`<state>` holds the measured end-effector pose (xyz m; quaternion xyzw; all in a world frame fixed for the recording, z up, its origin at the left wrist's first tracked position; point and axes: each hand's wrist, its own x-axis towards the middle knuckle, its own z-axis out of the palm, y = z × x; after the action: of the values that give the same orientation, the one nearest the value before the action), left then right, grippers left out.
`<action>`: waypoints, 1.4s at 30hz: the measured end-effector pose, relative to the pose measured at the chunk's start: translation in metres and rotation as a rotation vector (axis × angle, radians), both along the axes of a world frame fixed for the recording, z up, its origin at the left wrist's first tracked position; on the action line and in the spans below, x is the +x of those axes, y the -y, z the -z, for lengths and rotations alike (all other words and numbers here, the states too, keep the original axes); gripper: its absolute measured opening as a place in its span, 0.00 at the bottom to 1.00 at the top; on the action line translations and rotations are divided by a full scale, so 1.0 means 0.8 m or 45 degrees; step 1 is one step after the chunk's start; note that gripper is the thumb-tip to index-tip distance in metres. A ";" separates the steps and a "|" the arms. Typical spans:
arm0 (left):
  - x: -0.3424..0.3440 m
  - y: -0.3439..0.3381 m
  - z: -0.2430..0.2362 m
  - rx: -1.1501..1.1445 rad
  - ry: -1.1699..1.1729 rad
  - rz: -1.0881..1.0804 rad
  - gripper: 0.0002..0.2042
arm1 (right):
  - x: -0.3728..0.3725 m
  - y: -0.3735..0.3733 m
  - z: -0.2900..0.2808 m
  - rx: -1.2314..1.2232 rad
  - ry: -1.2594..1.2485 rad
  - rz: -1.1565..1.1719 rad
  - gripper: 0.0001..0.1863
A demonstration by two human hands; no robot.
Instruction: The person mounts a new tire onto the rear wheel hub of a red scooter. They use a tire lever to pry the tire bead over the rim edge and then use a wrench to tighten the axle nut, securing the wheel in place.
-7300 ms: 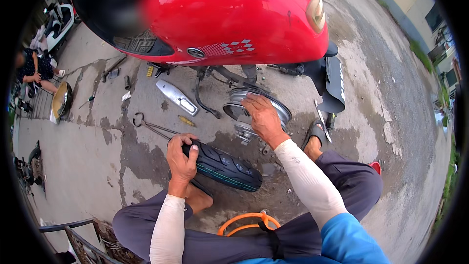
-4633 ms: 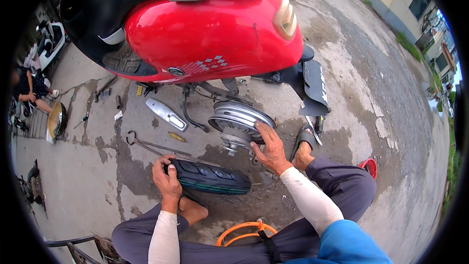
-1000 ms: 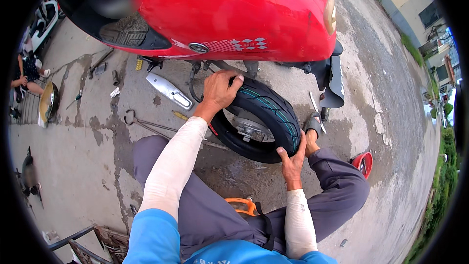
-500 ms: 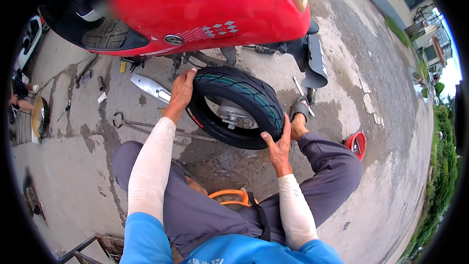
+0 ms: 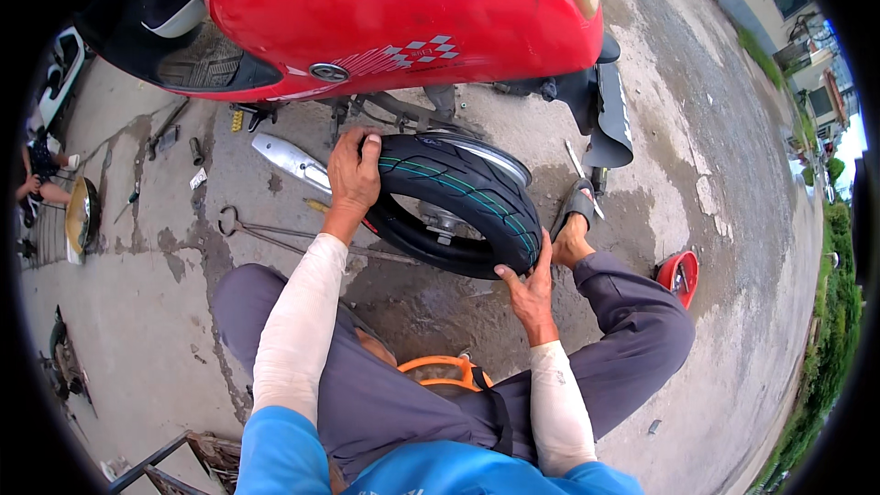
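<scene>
A black tire [image 5: 463, 185] with green and pale tread lines stands tilted in front of me. My left hand [image 5: 354, 172] grips its upper left side, fingers over the tread and partly hidden. At the lower right, my right hand [image 5: 532, 297] holds the tire with thumb on the near sidewall and fingers along the tread. Behind the tire is a silver wheel rim [image 5: 506, 159], and its hub shows through the tire's opening. I cannot tell whether the tire sits on the rim at any point. Beyond stands a red scooter [image 5: 412, 14].
Long-handled tongs [image 5: 266, 231] and a flat silver part [image 5: 289, 158] lie left of the tire. A red dish [image 5: 678, 275] holding small items is at the right. Between my legs is an orange stool [image 5: 440, 364]. Another person's legs [image 5: 53, 188] show far left.
The tire has tipped toward me, and the silver rim edge now shows behind it. My left hand has shifted round the tire's upper left with its thumb side up. The view has moved slightly.
</scene>
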<state>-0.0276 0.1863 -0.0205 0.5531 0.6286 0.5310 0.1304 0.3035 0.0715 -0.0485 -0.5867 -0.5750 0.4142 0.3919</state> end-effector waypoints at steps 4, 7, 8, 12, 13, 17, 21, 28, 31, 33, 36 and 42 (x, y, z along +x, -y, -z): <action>-0.002 0.011 0.008 -0.036 0.015 -0.016 0.18 | 0.009 -0.009 -0.029 -0.017 0.145 -0.061 0.55; -0.005 0.019 0.028 -0.088 0.069 -0.032 0.19 | 0.008 -0.016 -0.045 -0.011 0.214 -0.070 0.54; -0.008 0.023 0.035 -0.066 0.110 -0.028 0.19 | 0.009 -0.017 -0.045 -0.010 0.238 -0.079 0.54; -0.011 0.025 0.029 -0.142 0.198 0.028 0.20 | 0.010 -0.022 -0.050 -0.015 0.306 -0.120 0.55; -0.013 0.024 0.030 -0.135 0.168 0.029 0.20 | 0.011 -0.022 -0.049 -0.016 0.304 -0.119 0.55; -0.016 0.018 0.031 -0.102 0.125 0.041 0.20 | 0.010 -0.024 -0.035 -0.013 0.306 -0.122 0.55; -0.016 0.005 0.020 0.027 0.079 0.078 0.18 | 0.000 -0.022 -0.011 0.053 0.271 -0.079 0.56; -0.008 -0.011 0.008 0.141 0.098 0.107 0.17 | -0.010 -0.017 -0.007 0.006 0.175 0.011 0.56; 0.003 -0.017 -0.007 0.178 -0.064 0.131 0.14 | -0.008 -0.014 -0.003 -0.006 -0.055 0.113 0.54; 0.011 -0.019 -0.020 0.216 -0.128 0.109 0.14 | -0.010 -0.016 0.004 -0.072 -0.135 0.099 0.54; 0.041 -0.020 -0.050 0.302 -0.269 0.081 0.12 | -0.004 -0.010 0.014 -0.182 -0.184 0.075 0.57; 0.122 -0.023 -0.085 0.310 -0.605 0.091 0.17 | -0.021 -0.047 -0.043 0.435 0.085 0.172 0.58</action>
<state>0.0698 0.2043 0.0477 0.6955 0.5533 0.4531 -0.0696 0.2864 0.1094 -0.0142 -0.5625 -0.6088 0.2636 0.4934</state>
